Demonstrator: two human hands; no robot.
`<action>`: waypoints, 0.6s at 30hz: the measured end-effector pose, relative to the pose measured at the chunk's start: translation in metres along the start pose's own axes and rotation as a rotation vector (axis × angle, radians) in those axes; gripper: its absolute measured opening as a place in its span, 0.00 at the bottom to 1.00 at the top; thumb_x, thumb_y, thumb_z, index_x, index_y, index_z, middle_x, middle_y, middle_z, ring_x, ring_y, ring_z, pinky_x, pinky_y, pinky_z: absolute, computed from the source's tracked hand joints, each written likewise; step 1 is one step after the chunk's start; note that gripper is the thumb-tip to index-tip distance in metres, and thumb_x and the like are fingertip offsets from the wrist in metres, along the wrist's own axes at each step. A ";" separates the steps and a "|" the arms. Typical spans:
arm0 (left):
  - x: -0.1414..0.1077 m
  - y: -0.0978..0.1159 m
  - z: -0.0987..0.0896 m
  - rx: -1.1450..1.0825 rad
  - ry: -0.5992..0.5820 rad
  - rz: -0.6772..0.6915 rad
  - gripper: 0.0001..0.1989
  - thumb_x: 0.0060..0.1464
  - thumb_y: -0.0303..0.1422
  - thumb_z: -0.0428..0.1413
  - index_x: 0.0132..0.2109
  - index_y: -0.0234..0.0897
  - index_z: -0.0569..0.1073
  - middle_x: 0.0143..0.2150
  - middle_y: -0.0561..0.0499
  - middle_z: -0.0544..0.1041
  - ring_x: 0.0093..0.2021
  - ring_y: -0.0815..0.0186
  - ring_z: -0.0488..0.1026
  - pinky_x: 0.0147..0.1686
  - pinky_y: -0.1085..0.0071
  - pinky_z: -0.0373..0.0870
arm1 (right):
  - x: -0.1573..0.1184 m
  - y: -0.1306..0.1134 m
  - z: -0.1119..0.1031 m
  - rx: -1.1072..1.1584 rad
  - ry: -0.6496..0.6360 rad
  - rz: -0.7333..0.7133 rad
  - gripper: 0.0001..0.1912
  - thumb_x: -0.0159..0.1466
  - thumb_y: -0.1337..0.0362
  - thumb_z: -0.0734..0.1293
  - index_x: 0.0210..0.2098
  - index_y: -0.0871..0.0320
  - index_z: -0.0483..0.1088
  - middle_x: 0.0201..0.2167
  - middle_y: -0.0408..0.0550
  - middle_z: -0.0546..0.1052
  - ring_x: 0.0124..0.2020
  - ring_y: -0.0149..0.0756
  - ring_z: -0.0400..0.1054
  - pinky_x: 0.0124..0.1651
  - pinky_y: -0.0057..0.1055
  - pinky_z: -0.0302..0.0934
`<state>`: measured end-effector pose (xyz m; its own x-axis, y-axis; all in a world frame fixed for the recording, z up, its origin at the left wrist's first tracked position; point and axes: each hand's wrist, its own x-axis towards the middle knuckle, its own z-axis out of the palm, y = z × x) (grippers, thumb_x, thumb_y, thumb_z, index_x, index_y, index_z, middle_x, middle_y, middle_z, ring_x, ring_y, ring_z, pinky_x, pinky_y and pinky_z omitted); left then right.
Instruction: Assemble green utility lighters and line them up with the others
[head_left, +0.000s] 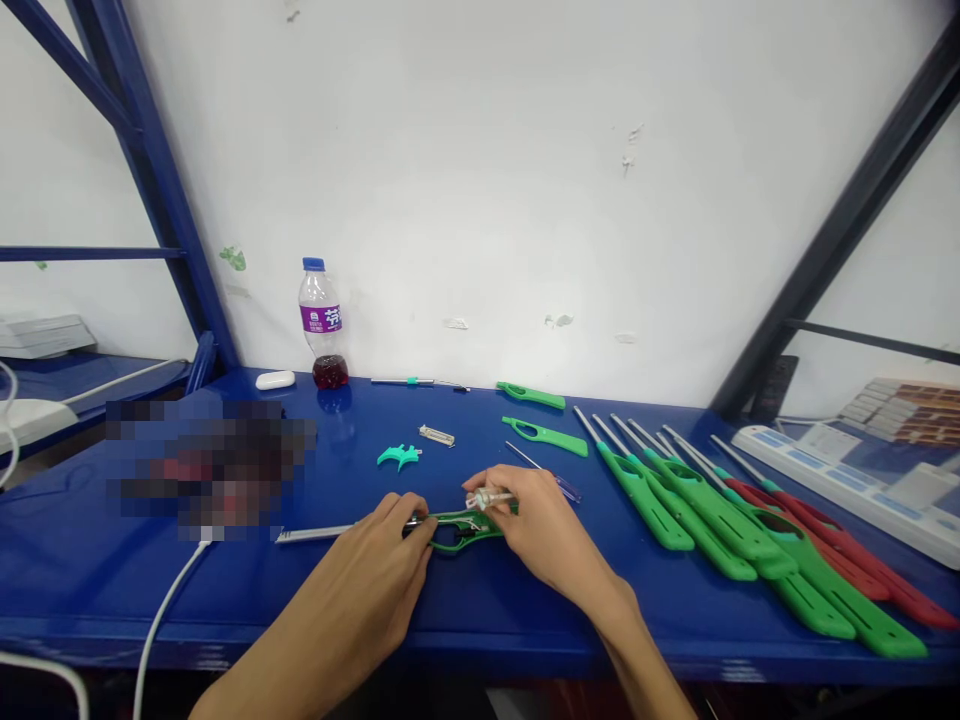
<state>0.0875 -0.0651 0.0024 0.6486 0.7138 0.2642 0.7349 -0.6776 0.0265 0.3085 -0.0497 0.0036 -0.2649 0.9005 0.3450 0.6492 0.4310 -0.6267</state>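
An opened green utility lighter point(459, 537) lies on the blue table, its inner parts showing. My left hand point(386, 560) is closed around its neck, and the metal tube point(315, 534) sticks out to the left. Just above the lighter's handle, my right hand point(551, 525) pinches a small clear piece point(491, 497) between thumb and fingers. My right hand covers the handle's far end. Beyond my hands lie a teal trigger point(400, 457), a small pale metal-like part point(436, 435) and a screwdriver point(568, 488) with a clear purplish handle.
Two green handle shells point(546, 436) and a thin rod with wire point(411, 381) lie near the wall. Several green lighters point(652, 510) and red lighters point(847, 540) lie right, beside a white power strip point(847, 490). A bottle point(321, 325) and white case point(275, 380) stand back left.
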 end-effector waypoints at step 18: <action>0.005 0.003 0.009 -0.009 -0.009 -0.070 0.19 0.65 0.18 0.42 0.47 0.33 0.76 0.51 0.38 0.74 0.50 0.51 0.75 0.50 0.51 0.78 | 0.000 0.003 0.002 -0.071 -0.043 0.072 0.21 0.67 0.70 0.70 0.24 0.55 0.55 0.20 0.35 0.62 0.23 0.30 0.51 0.28 0.29 0.40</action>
<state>0.0951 -0.0621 -0.0047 0.5975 0.7610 0.2526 0.7768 -0.6275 0.0531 0.3092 -0.0486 0.0005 -0.2451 0.9312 0.2700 0.7162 0.3616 -0.5970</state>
